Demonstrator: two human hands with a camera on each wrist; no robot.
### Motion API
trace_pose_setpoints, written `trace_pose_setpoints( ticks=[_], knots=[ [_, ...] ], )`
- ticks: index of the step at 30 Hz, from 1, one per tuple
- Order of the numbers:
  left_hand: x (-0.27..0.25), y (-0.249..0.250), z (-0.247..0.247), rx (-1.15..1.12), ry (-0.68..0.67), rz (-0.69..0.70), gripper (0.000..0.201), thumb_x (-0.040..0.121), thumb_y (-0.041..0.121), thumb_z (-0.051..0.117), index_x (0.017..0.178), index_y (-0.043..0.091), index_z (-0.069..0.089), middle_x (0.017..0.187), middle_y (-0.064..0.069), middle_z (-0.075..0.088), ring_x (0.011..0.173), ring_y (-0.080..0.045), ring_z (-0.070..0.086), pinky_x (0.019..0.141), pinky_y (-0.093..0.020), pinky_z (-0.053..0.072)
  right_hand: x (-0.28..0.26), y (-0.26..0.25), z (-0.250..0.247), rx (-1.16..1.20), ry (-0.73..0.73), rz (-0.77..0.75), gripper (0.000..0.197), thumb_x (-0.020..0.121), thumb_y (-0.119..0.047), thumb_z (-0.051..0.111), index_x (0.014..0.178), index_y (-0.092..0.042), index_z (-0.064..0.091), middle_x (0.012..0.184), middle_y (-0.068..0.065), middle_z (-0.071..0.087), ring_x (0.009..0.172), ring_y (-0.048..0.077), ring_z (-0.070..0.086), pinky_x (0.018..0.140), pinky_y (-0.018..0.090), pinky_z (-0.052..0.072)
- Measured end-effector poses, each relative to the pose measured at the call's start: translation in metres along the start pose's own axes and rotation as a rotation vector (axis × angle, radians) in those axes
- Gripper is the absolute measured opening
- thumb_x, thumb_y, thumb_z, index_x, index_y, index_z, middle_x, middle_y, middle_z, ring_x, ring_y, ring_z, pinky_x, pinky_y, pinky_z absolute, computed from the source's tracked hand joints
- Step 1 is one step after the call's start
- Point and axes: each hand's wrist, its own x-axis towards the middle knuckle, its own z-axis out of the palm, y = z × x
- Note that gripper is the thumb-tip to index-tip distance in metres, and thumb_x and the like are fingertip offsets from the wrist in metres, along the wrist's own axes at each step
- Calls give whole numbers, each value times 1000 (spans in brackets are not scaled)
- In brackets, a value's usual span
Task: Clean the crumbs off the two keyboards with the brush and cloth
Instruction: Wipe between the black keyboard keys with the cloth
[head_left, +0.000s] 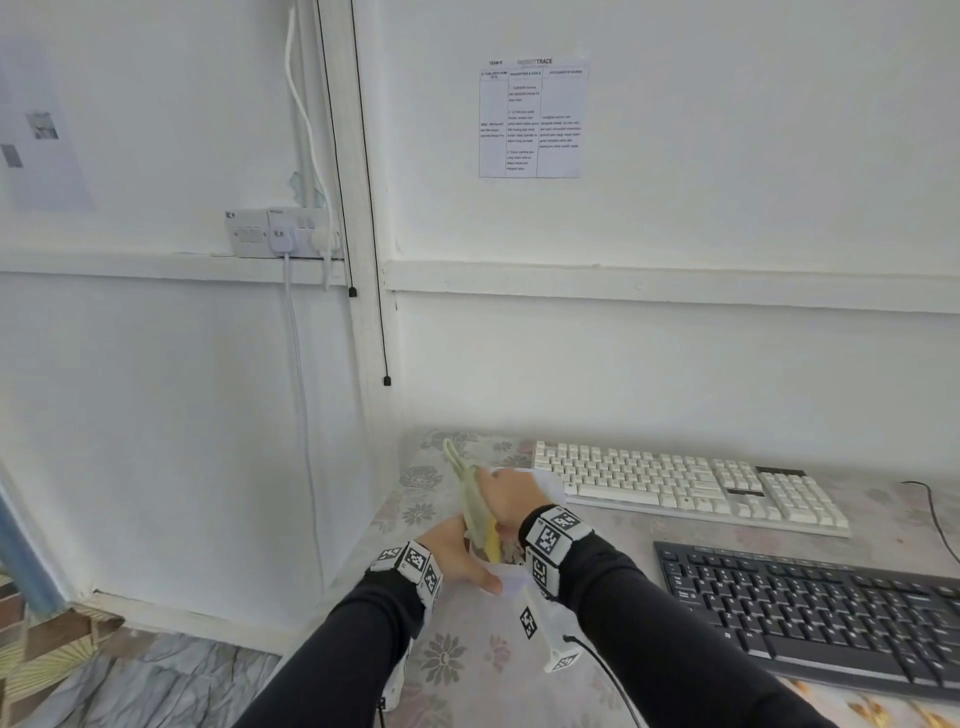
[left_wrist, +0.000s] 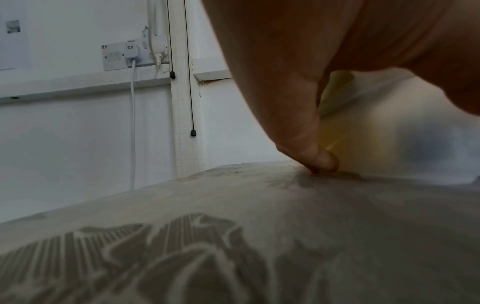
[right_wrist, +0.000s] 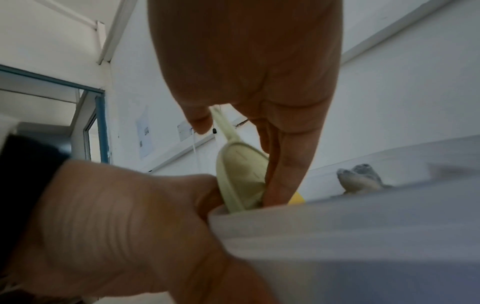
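Note:
On the floral tablecloth (head_left: 467, 654) my right hand (head_left: 506, 501) grips a pale green brush (head_left: 475, 506) by its body, yellow bristles (head_left: 492, 543) pointing down. The bristles meet a white sheet (head_left: 511, 584), cloth or paper, I cannot tell which. My left hand (head_left: 457, 558) holds that sheet's near edge, thumb on top. In the right wrist view the brush (right_wrist: 241, 176) dips behind the sheet's raised edge (right_wrist: 363, 226), which my left hand's fingers (right_wrist: 207, 197) curl round. A white keyboard (head_left: 685, 483) lies at the back right. A black keyboard (head_left: 810, 613) lies nearer.
The table's left edge (head_left: 384, 519) is close to my left hand, with floor below. On the wall behind is a socket (head_left: 280, 234) with white cables hanging down. A thin black cable (head_left: 935, 519) runs along the table at the far right.

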Motion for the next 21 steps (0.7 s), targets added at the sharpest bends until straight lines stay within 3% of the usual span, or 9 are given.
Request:
trace_pose_setpoints(
  ticks=[2, 4, 8, 10, 15, 17, 18, 19, 21],
  knots=[
    [1, -2, 0, -51, 5, 6, 76, 64, 17, 85, 130, 19, 49, 115, 9, 56, 112, -10, 51, 94, -19, 38, 10, 15, 0, -111, 99, 66, 28, 96, -21, 35, 73, -6, 44, 83, 9, 49, 80, 22, 48, 74, 30, 43],
    [3, -4, 0, -72, 3, 6, 79, 62, 18, 86, 131, 19, 49, 121, 6, 57, 116, -13, 52, 94, -20, 39, 13, 26, 3, -231, 51, 125, 24, 92, -18, 42, 71, -7, 48, 74, 4, 49, 83, 24, 56, 64, 26, 44],
    [3, -5, -1, -93, -3, 5, 96, 45, 32, 89, 132, 22, 50, 126, 6, 59, 118, -12, 53, 102, -27, 41, 12, 31, 17, -484, -132, 127, 33, 98, -22, 34, 113, -7, 59, 111, 8, 63, 106, 26, 60, 77, 30, 43],
    [4, -5, -1, -100, -4, 12, 101, 39, 36, 87, 132, 21, 50, 126, 6, 59, 119, -12, 52, 104, -29, 40, 10, 30, 23, -463, -139, 174, 33, 96, -25, 39, 116, -7, 58, 118, 10, 62, 108, 28, 59, 83, 32, 45],
    [5, -7, -1, -91, -14, 24, 79, 60, 12, 85, 131, 17, 50, 121, 5, 58, 114, -11, 52, 94, -20, 38, 15, 34, 23, -314, -77, 231, 32, 95, -18, 44, 121, -2, 54, 124, 15, 57, 116, 30, 55, 95, 35, 43],
    [5, -7, -1, -96, -15, 26, 75, 62, 9, 84, 130, 17, 51, 116, 6, 58, 110, -10, 51, 92, -19, 39, 12, 37, 18, -286, -65, 185, 28, 98, -13, 35, 108, 2, 57, 114, 16, 60, 113, 30, 56, 94, 34, 43],
    [4, -6, -1, -99, -11, 23, 75, 62, 10, 84, 129, 16, 51, 115, 6, 58, 110, -11, 51, 92, -20, 39, 10, 41, 16, -301, -51, 151, 28, 98, -12, 33, 91, 0, 57, 104, 15, 61, 107, 29, 58, 91, 33, 44],
    [2, -4, -1, -104, -6, 12, 77, 60, 12, 85, 129, 16, 51, 117, 6, 58, 113, -12, 52, 94, -21, 40, 11, 44, 15, -340, -55, 131, 31, 98, -14, 33, 74, -3, 50, 95, 12, 60, 96, 25, 58, 84, 29, 46],
    [-1, -1, 0, -101, -6, 4, 86, 49, 24, 88, 127, 18, 54, 120, 6, 60, 117, -15, 53, 101, -27, 41, 11, 50, 12, -366, -22, 112, 34, 96, -19, 38, 66, -5, 41, 83, 7, 58, 69, 17, 50, 57, 18, 41]
  ],
)
